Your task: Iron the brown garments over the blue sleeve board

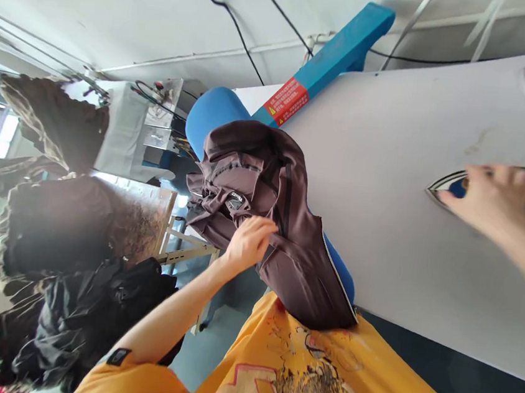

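Two hands well apart, your left hand (249,240) pressing fingers on the brown jacket (265,215) draped over the blue padded form (215,113), your right hand (492,199) at 3 o'clock, blurred, grip unclear, on the grey board (387,172)

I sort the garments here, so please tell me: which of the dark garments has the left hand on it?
The brown zip jacket draped over the blue padded form; the left hand presses on it. The other dark garments lie heaped apart.

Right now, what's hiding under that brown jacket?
The brown jacket is draped over a blue padded form, which peeks out above it and along the zipper edge. The left hand presses on the cloth. The middle of the form is covered.
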{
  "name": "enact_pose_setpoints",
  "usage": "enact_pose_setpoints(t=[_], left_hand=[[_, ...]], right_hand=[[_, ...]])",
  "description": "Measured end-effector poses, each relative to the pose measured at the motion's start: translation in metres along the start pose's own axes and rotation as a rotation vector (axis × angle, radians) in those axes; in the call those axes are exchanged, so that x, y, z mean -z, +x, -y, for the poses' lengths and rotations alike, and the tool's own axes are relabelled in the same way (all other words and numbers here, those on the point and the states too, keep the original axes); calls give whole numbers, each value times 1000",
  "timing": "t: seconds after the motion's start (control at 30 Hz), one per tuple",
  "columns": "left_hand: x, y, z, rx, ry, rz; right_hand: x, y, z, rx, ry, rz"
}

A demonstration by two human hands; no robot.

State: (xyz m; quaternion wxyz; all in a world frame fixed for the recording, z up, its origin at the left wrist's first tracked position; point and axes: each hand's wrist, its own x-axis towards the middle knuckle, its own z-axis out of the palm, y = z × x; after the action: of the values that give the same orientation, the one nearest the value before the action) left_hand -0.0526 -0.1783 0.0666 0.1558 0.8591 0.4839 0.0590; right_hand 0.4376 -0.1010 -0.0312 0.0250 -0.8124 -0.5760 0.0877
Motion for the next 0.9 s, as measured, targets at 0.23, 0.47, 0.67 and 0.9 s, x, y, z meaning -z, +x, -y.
enact_pose_setpoints(t=[0.23, 0.47, 0.67, 0.9], left_hand=[[12, 142, -8, -435, 258, 312], [22, 140, -1, -643, 524, 410], [52, 0, 66, -715, 375, -15], [-16, -100, 126, -483, 349, 114]], right_hand=[[-24, -226, 82, 15, 986, 513], [-64, -340, 96, -214, 1084, 409], [-60, -389, 108, 67, 627, -139], [-73, -419, 135, 254, 375, -560]])
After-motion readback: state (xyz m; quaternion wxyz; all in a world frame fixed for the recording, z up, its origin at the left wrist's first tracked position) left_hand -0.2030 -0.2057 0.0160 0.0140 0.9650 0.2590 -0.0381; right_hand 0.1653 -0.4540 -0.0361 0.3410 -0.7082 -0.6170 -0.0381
